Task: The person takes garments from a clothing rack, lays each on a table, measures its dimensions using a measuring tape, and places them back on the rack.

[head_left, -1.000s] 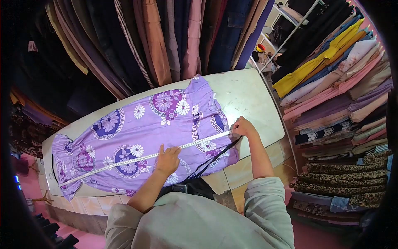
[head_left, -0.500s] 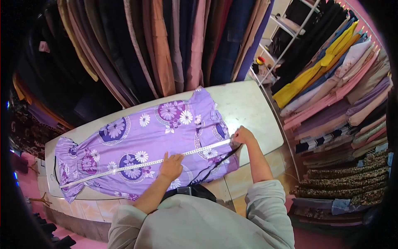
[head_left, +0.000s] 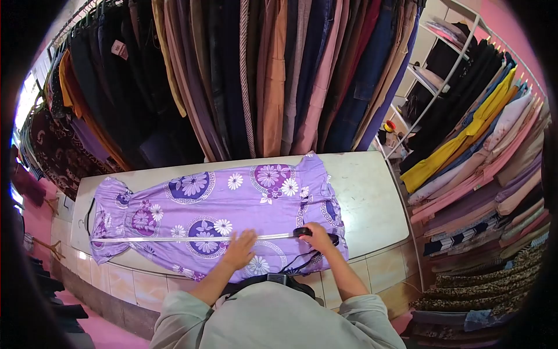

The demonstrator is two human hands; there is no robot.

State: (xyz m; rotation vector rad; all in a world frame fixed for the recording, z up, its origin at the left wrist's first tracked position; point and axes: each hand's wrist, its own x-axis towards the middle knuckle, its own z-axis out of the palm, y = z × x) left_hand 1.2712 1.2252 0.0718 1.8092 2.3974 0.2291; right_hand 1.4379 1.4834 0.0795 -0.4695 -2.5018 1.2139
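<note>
Two bare hands work over the desk [head_left: 372, 200]. R hand [head_left: 318, 238]: grip clamped on the black case [head_left: 301, 232] of a tape measure, near the R end of the dress. L hand [head_left: 240, 250]: grip apart, palm down, fingers spread on the tape [head_left: 168, 239] & the cloth approx. mid-length. Tape runs nearly straight btwn the case & the L end of the dress, passing by the L fingertips. Black strap [head_left: 295, 263] slants from beside the R hand down twd the person's waist, partly hidden by the R forearm.

Dress [head_left: 232, 203], purple w/ white flowers & dark round motifs, lies flat lengthwise on the desk, under tape & both hands; its near edge hangs past the desk's near edge. Gathered band nr its L end; a black hanger [head_left: 88, 216] pokes out there. R end is a bit rumpled.

Further out: pale tiles [head_left: 349, 278] along the near side; row of trousers [head_left: 273, 81] hanging behind the desk; on the R, a white shelf unit [head_left: 427, 78] & a rail of clothes incl. a yellow garment [head_left: 456, 152].
</note>
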